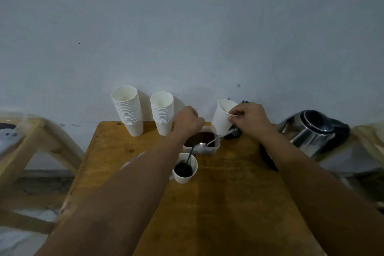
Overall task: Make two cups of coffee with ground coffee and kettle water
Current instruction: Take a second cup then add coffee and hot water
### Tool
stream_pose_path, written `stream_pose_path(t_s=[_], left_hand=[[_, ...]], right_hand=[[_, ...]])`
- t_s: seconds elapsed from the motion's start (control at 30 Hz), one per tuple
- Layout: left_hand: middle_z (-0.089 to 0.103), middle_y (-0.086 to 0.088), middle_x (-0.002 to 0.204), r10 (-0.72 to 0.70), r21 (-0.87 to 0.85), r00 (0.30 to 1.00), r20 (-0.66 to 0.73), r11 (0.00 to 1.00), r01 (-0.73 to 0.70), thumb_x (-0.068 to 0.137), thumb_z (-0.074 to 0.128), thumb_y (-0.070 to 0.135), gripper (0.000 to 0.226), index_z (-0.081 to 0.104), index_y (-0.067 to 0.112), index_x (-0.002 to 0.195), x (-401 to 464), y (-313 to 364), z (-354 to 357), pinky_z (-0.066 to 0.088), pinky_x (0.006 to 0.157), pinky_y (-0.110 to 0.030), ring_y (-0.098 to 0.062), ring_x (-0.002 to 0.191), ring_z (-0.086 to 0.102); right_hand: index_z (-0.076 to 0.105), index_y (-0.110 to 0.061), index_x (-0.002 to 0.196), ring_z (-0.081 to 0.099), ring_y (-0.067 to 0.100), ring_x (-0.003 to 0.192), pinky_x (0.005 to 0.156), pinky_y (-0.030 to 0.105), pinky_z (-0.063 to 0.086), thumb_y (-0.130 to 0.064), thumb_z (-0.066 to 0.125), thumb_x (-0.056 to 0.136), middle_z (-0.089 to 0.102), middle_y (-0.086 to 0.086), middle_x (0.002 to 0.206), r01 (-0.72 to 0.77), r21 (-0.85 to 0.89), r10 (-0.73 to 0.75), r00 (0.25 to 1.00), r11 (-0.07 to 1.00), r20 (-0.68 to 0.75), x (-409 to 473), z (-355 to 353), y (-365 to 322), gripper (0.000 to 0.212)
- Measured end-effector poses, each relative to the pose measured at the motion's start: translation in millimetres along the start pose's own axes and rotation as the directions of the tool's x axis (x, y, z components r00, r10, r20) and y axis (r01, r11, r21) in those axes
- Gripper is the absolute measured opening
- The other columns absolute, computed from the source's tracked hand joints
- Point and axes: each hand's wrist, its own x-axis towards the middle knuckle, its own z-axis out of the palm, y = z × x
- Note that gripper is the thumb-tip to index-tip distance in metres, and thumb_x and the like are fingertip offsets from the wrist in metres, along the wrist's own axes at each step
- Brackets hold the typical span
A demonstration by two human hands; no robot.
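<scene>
The left hand (188,119) pinched a thin stick (190,157), likely to stir the full cup (185,169). The right hand (248,115) held an empty cup (222,117), tipped over the coffee box (202,141), ready for scooping.

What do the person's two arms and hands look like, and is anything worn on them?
Both forearms are bare up to the frame edge: no sleeves show. The left hand and the right hand wear no gloves. No watch, bracelet or ring is visible; the picture is too soft to rule out a thin ring.
</scene>
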Motion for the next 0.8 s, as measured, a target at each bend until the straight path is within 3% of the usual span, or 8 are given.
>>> stream_pose_path(t_s=[0.17, 0.27, 0.37, 0.43, 0.5, 0.63, 0.8], left_hand=[[0.059, -0.005, 0.102, -0.002, 0.027, 0.998, 0.056, 1.0, 0.001, 0.085, 0.065, 0.009, 0.025, 0.054, 0.012, 0.108, -13, 13, 41, 0.055, 0.082, -0.033, -0.021, 0.095, 0.059], [0.063, -0.012, 0.102, 0.013, 0.083, 0.994, 0.108, 0.996, -0.022, 0.089, 0.059, 0.007, 0.018, 0.06, 0.005, 0.107, -22, 14, 57, 0.048, 0.072, -0.031, -0.024, 0.095, 0.059], [0.064, -0.017, 0.089, 0.02, 0.142, 0.979, 0.202, 0.989, -0.05, 0.086, 0.055, 0.002, 0.009, 0.064, 0.0, 0.09, -32, 13, 73, 0.046, 0.067, -0.036, -0.034, 0.09, 0.063], [0.06, -0.01, 0.084, -0.017, 0.159, 0.973, 0.23, 0.987, -0.021, 0.086, 0.057, 0.002, 0.008, 0.063, 0.004, 0.09, -35, 8, 83, 0.046, 0.065, -0.03, -0.028, 0.083, 0.062], [0.058, -0.006, 0.087, -0.094, 0.144, 0.971, 0.218, 0.987, 0.064, 0.089, 0.058, 0.005, 0.015, 0.064, 0.005, 0.102, -37, 3, 92, 0.045, 0.07, -0.027, -0.019, 0.081, 0.056], [0.058, -0.009, 0.1, -0.164, 0.11, 0.978, 0.132, 0.983, 0.15, 0.09, 0.057, 0.009, 0.028, 0.058, 0.004, 0.118, -38, -5, 106, 0.044, 0.075, -0.029, -0.019, 0.088, 0.051], [0.058, -0.011, 0.116, -0.186, 0.028, 0.982, 0.025, 0.982, 0.186, 0.086, 0.063, 0.008, 0.037, 0.054, 0.009, 0.122, -40, -7, 116, 0.046, 0.089, -0.033, -0.022, 0.104, 0.054]], right_hand=[[0.076, -0.01, 0.109, 0.063, 0.024, 0.108, 0.094, 0.031, 0.047, -0.015, 0.074, 0.085, 0.07, 0.01, 0.121, -0.07, -0.017, 0.071, 0.994, 0.997, 0.079, -37, 12, 48, 0.024], [0.077, -0.011, 0.105, 0.064, 0.023, 0.108, 0.096, 0.035, 0.053, -0.015, 0.074, 0.085, 0.072, 0.009, 0.118, -0.065, -0.041, 0.071, 0.988, 0.997, 0.137, -55, 27, 70, 0.021], [0.077, -0.012, 0.105, 0.066, 0.021, 0.105, 0.093, 0.035, 0.056, -0.015, 0.074, 0.086, 0.073, 0.008, 0.116, -0.03, -0.073, 0.043, 0.982, 0.997, 0.184, -71, 39, 87, 0.02], [0.077, -0.012, 0.107, 0.066, 0.02, 0.108, 0.094, 0.038, 0.056, -0.014, 0.073, 0.087, 0.072, 0.008, 0.119, -0.014, -0.074, 0.03, 0.974, 0.997, 0.223, -79, 47, 95, 0.021], [0.076, -0.013, 0.108, 0.066, 0.02, 0.109, 0.095, 0.041, 0.056, -0.014, 0.073, 0.087, 0.071, 0.007, 0.12, -0.01, -0.078, 0.029, 0.969, 0.997, 0.244, -84, 51, 102, 0.021], [0.078, -0.017, 0.104, 0.068, 0.018, 0.102, 0.09, 0.039, 0.058, -0.015, 0.073, 0.086, 0.074, 0.004, 0.113, 0.038, -0.115, -0.004, 0.959, 0.993, 0.285, -88, 53, 113, 0.019], [0.078, -0.019, 0.105, 0.067, 0.02, 0.103, 0.085, 0.035, 0.059, -0.007, 0.067, 0.079, 0.072, 0.003, 0.117, 0.083, -0.147, -0.033, 0.949, 0.986, 0.314, -83, 46, 118, 0.03]])
